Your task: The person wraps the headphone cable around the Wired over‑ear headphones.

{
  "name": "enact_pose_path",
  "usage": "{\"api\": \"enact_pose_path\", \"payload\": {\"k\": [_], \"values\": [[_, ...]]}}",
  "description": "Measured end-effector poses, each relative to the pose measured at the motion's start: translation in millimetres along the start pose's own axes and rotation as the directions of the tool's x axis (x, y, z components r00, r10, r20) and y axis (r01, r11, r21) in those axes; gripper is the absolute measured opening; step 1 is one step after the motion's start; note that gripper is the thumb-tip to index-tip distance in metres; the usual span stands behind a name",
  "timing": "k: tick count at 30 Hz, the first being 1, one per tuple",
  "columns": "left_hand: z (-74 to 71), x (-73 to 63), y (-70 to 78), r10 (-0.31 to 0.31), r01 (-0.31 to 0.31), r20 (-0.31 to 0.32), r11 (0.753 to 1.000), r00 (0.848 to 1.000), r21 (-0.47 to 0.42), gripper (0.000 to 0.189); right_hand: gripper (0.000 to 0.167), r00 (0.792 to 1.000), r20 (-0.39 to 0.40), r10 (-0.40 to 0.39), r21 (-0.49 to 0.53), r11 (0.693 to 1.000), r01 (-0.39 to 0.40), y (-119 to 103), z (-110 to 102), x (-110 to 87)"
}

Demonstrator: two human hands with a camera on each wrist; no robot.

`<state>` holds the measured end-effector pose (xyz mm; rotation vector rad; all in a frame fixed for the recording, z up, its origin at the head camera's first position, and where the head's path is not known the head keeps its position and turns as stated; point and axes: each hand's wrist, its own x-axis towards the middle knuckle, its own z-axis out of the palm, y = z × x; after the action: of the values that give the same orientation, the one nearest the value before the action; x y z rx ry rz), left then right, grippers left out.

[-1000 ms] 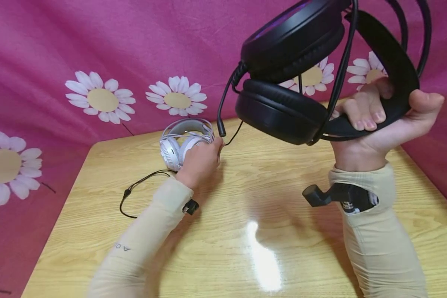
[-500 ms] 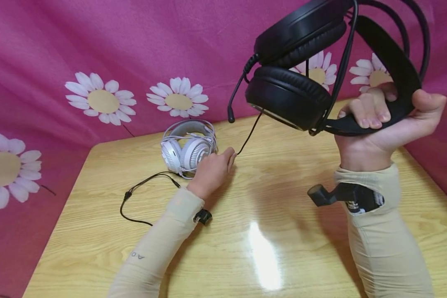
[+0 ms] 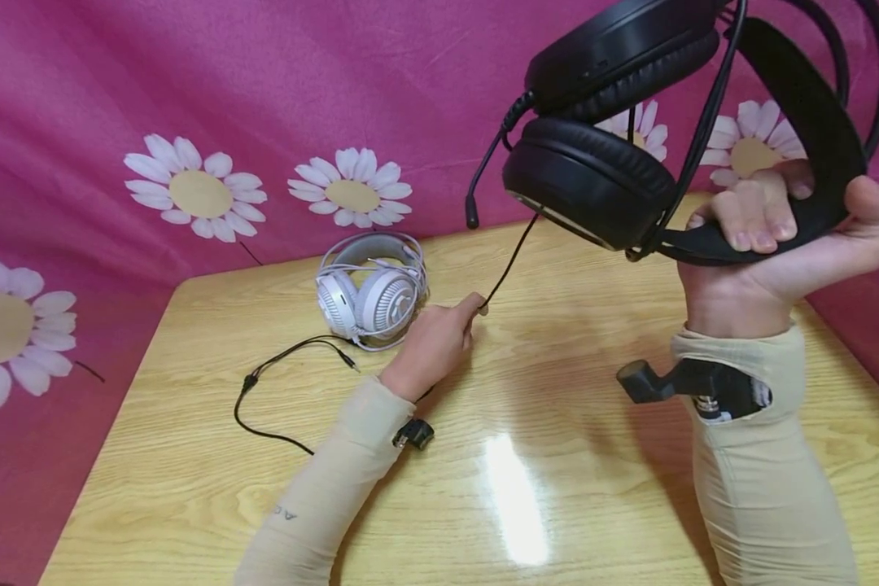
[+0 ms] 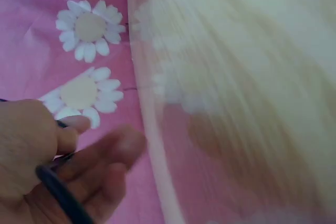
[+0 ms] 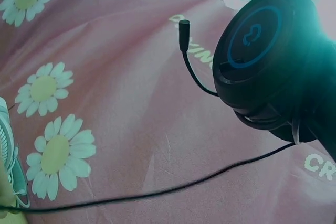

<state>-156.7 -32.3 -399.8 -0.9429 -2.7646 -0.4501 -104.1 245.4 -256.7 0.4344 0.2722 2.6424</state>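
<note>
My right hand grips the headband of a black headset, holding it up above the table at the right of the head view. Its boom microphone points down on the left side. From the headset a thin black cable runs down to my left hand, which pinches it between thumb and fingers low over the table. In the left wrist view the cable crosses the palm. Farther along, the cable's plug end lies on the wood. The right wrist view shows the cable stretched toward the left.
A white headset with its own cord wrapped about it stands on the wooden table, just beyond my left hand. A pink cloth with daisies hangs behind and along both sides of the table.
My left hand has slid right and toward me, away from the white headset, uncovering it and the plug end. My right hand has carried the black headset a little to the right.
</note>
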Motion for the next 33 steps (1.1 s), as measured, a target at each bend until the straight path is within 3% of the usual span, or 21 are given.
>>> {"api": "enact_pose_path", "payload": {"k": [5,11,19,22,28,33], "values": [[0.4,2.7,16.5,0.04,-0.038,0.059,0.998,0.997,-0.042,0.019,0.05,1.0,-0.017,0.001,0.006,1.0,-0.001,-1,0,0.1],[7.2,3.1,28.1,0.032,-0.026,0.056,0.995,0.998,-0.093,0.014,0.05,1.0,-0.018,-0.009,-0.003,1.0,0.009,-3,1,0.9],[10.4,0.9,38.2,0.046,-0.044,0.062,0.999,0.997,-0.021,0.014,0.045,0.997,-0.025,-0.078,-0.033,0.996,0.077,-2,1,2.2],[7.7,0.6,45.6,0.088,-0.091,0.064,0.995,0.994,0.032,0.015,0.044,0.994,-0.031,-0.103,-0.047,0.994,0.101,-3,0,2.4],[8.8,-1.1,57.7,0.208,-0.218,0.098,0.971,0.973,0.097,0.02,0.052,0.993,-0.056,-0.104,-0.051,0.994,0.101,-9,-3,3.4],[14.4,-7.0,61.4,0.268,-0.276,0.073,0.951,0.961,0.139,0.018,0.048,0.992,-0.077,-0.103,-0.057,0.993,0.099,-8,-5,4.8]]}}
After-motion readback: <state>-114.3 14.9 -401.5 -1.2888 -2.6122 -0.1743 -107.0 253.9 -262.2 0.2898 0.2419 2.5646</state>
